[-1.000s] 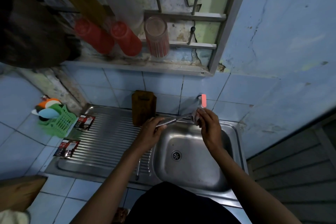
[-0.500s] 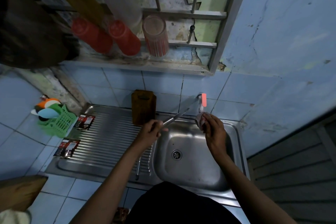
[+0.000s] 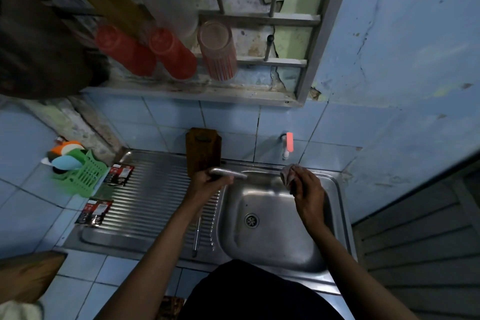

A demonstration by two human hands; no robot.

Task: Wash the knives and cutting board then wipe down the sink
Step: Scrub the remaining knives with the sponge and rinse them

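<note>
My left hand (image 3: 207, 184) grips a steel knife (image 3: 228, 173) by the handle, its blade blurred and pointing right over the back edge of the sink basin (image 3: 275, 247). My right hand (image 3: 305, 187) holds a crumpled grey cloth (image 3: 287, 173) at the basin's back right, below the tap (image 3: 287, 144) with its pink handle. The knife and the cloth are apart. A brown wooden cutting board (image 3: 204, 149) stands upright against the tiled wall behind the drainboard. A second knife (image 3: 196, 236) lies on the drainboard (image 3: 145, 197) near the basin's left rim.
A green basket (image 3: 83, 176) with sponges sits left of the drainboard. Two dark sachets (image 3: 120, 173) lie at the drainboard's left edge. Red cups (image 3: 171, 54) and a ribbed glass stand on the shelf above. A wooden board (image 3: 26, 275) is at the lower left.
The knife left the cloth: my left hand swung it down and to the left, level over the basin's back edge. My right hand stayed near the tap, still holding the cloth.
</note>
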